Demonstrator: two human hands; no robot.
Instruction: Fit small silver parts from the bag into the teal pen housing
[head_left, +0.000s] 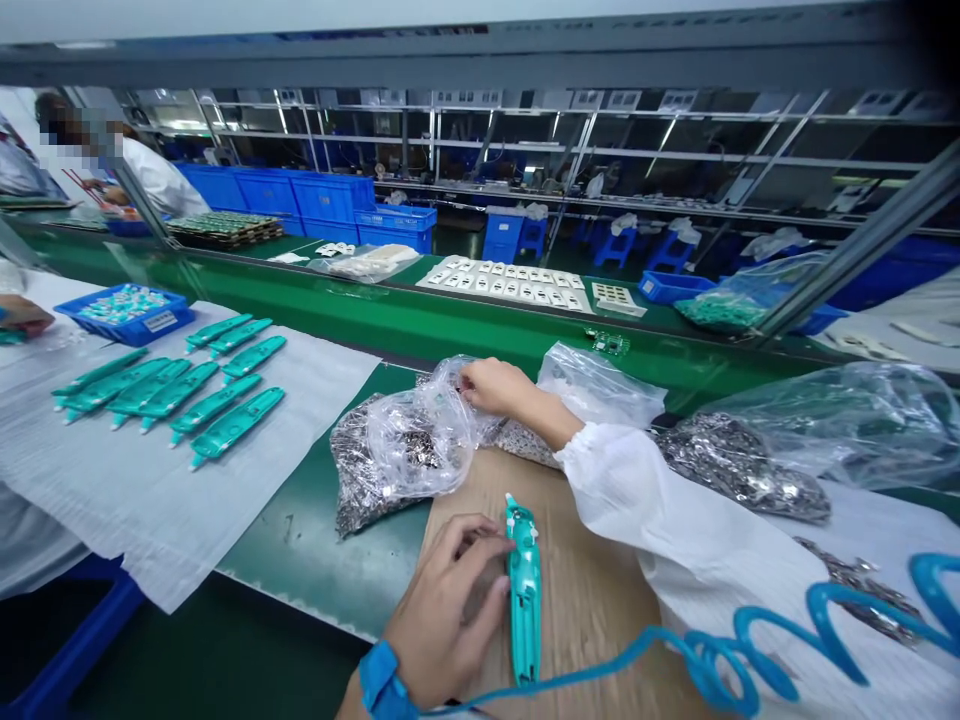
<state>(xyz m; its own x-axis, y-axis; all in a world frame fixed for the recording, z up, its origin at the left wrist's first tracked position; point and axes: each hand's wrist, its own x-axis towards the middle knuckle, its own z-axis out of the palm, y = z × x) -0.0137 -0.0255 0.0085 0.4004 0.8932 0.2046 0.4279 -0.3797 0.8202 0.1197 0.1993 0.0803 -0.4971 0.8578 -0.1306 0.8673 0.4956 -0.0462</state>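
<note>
A teal plastic shell point(524, 590), long and narrow with a white tip, lies lengthwise on a brown board point(592, 600). My left hand point(450, 600) is beside it, fingers curved and thumb apart, with fingertips at the shell's left edge. A blue band point(386, 680) circles that wrist. My right hand point(499, 388) reaches to the mouth of a clear plastic bag point(420, 430) full of small shiny metal parts. Its fingers are bent together at the crumpled film; the fingertips are partly hidden.
More teal shells point(172, 395) lie on white foam sheeting at left, near a blue tray point(124, 312) of small parts. Another bag of metal parts point(742, 460) lies at right. A coiled blue cord point(720, 660) crosses the front. A green conveyor point(337, 310) runs behind. A co-worker's hand point(22, 315) shows far left.
</note>
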